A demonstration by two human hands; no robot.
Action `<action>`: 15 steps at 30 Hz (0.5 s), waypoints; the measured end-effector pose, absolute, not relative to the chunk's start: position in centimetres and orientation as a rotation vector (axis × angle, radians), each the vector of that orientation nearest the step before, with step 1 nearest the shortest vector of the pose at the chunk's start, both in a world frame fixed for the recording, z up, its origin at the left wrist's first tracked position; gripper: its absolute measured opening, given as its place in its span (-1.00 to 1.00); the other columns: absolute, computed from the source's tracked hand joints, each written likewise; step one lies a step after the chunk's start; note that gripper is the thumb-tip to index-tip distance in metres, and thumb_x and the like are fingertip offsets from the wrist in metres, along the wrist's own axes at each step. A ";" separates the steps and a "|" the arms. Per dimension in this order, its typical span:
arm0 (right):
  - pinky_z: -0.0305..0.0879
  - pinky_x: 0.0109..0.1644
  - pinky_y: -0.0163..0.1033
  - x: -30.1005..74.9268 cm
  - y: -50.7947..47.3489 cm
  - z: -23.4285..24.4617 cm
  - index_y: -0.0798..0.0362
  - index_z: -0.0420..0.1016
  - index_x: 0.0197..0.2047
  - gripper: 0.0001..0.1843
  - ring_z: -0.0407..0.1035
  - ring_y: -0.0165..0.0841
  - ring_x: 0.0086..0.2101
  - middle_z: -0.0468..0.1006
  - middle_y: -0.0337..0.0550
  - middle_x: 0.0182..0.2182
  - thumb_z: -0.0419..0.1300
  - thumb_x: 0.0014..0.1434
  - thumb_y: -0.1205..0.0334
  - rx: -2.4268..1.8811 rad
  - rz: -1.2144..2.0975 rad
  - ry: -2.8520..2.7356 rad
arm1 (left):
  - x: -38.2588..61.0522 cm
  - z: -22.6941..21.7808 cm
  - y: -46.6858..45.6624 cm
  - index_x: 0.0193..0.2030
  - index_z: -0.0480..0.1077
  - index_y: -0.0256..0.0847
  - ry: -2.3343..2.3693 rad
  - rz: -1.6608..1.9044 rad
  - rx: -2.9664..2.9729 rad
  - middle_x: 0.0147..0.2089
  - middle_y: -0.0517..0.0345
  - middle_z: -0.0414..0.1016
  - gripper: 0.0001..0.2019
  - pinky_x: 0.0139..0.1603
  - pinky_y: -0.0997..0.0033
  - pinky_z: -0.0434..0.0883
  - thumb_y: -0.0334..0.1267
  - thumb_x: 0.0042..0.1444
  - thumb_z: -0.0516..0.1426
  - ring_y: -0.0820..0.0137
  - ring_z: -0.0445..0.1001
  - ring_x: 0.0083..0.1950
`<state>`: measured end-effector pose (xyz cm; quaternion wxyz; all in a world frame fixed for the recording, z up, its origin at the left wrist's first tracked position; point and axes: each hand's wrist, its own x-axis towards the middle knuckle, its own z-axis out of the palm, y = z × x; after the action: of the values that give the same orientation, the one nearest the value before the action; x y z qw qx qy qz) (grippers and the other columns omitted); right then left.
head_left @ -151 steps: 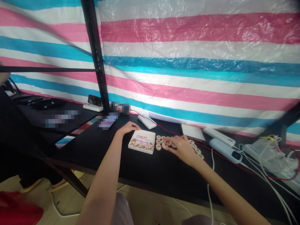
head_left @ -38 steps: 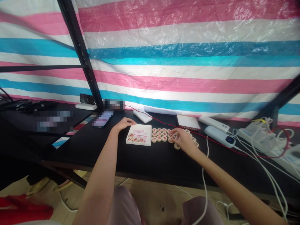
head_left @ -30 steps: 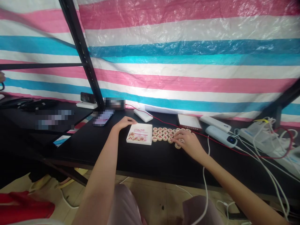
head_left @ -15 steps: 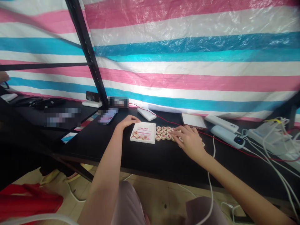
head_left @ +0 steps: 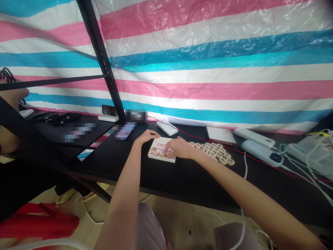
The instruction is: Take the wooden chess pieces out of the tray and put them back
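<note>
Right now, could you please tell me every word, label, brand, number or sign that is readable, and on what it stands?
"X"-like red sign: front-left piece in the box.
"相", probably, in red: middle piece at the right hand; blurred.
Other pieces: characters, too small or blurred.
Box: pink marks inside, unreadable.
Phone: screen pixelated, unreadable.
Pale-blue device: blue glow, no number readable.
No brand can be read.

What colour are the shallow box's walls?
White; the shallow box shows best in the head view, the only one here.
</note>
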<state>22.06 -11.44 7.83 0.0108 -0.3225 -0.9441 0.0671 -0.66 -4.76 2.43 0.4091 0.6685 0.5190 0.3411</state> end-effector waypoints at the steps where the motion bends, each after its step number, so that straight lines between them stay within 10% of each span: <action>1: 0.02 -0.05 -0.20 22.3 -11.5 7.9 -0.12 0.57 -0.18 -0.77 0.35 -0.28 -0.11 0.55 -0.23 -0.15 0.24 0.08 0.06 -0.983 0.178 -2.919 | -0.6 2.5 -4.8 -0.36 0.58 -0.26 1.310 0.863 1.678 -0.26 0.02 0.59 -0.71 -0.03 0.26 0.32 -0.13 -0.23 0.31 0.22 0.47 -0.16; 15: 0.05 -0.08 -0.14 30.3 -16.1 7.8 -0.18 0.55 -0.15 -0.76 0.22 -0.24 -0.06 0.40 -0.21 0.03 0.14 0.18 -0.01 -1.020 -0.082 -2.590 | -0.6 2.9 -5.3 -0.32 0.58 -0.28 1.378 0.838 1.690 -0.28 0.02 0.59 -0.66 -0.06 0.29 0.29 -0.10 -0.23 0.30 0.20 0.46 -0.16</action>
<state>30.29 -16.13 7.76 0.1773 -0.3606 -0.9153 -0.0291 -0.62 -5.32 2.88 0.3919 0.6655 0.5429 0.3299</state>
